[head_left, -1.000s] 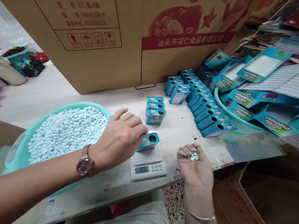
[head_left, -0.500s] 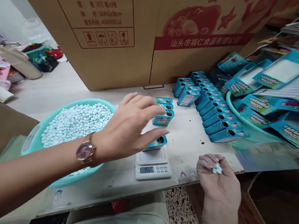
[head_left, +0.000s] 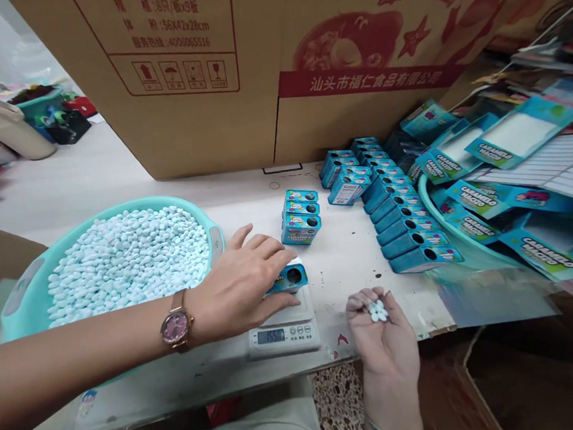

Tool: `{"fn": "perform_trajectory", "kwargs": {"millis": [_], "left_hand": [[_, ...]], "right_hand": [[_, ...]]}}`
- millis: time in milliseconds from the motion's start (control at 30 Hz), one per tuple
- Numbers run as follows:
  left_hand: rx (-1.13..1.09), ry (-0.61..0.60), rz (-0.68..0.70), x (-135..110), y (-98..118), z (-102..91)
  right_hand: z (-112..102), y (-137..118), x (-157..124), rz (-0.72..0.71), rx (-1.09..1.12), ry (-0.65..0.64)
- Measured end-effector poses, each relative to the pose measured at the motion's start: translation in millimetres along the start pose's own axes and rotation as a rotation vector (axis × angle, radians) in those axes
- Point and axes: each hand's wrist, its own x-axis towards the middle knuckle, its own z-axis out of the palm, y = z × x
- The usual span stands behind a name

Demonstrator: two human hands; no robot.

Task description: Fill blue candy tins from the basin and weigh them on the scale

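My left hand, with a watch on the wrist, is lowered over the kitchen scale. Its thumb and fingers are spread on either side of a blue candy box standing on the scale. Whether they touch the box I cannot tell. A dark round hole shows in the box top, and the display appears to read 155.0. Palm up at the table's front edge, my right hand is cupped with curled fingers around several small pale-blue candies.
A turquoise basin full of pale candies stands on the left. Behind the scale is a short row of blue boxes; more boxes line up at right beside a tub of cartons. A large cardboard box blocks the back.
My left hand has come down from above the scale to the box on it. The right hand, still cupping candies, has shifted left in view. The camera view has moved slightly.
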Motion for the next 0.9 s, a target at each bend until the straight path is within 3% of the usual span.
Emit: {"fn": "perform_trajectory", "kwargs": {"millis": [233,400,467,533,667,733,800,900], "left_hand": [[-0.005,-0.023,-0.056,-7,-2,4.7],[-0.178,-0.069,-0.258,-20,-10,36.2],[-0.271,-0.045,-0.309,-17,-11,39.9],[-0.288,0.022,-0.269,-5,-5,30.7],[-0.219,0.148,-0.032,36,27,-8.0],[-0.153,0.093,0.071,55,44,-18.3],[-0.091,-0.01,0.117,66,54,-15.3],[-0.068,-0.086,0.086,70,53,3.8]], "right_hand": [[32,16,1,0.006,-0.089,-0.022],[29,30,2,0.018,-0.062,0.079],[27,34,2,0.04,-0.064,0.095],[28,34,3,0.045,-0.079,0.086],[41,27,7,-0.036,-0.11,0.01],[48,23,11,-0.076,-0.119,-0.019],[52,22,15,-0.077,-0.146,-0.043],[49,23,18,-0.037,-0.143,-0.011]]}}
